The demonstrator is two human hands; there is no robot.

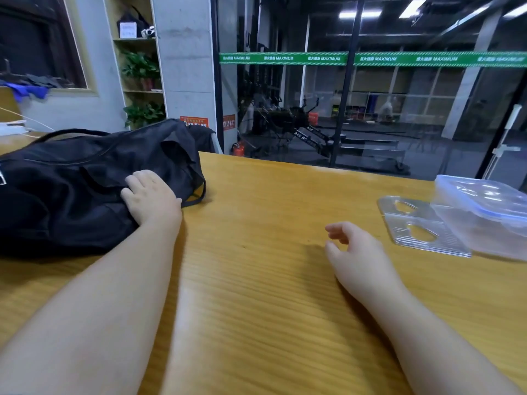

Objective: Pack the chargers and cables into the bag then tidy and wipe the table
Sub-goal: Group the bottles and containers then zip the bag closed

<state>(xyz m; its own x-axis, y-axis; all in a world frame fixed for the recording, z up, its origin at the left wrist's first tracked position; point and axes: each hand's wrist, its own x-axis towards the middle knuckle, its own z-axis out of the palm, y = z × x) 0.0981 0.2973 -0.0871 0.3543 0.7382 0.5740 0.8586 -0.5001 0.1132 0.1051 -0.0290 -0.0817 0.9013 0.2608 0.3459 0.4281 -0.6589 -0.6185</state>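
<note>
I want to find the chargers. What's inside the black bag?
Its inside cannot be seen. The black bag lies on the wooden table, its fabric folded over the opening, with the left hand resting on it. No chargers or cables show.

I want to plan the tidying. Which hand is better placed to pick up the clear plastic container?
The right hand, probably. It hovers over the table, holding nothing, beside the clear container. The left hand rests on the black bag, far across.
</note>
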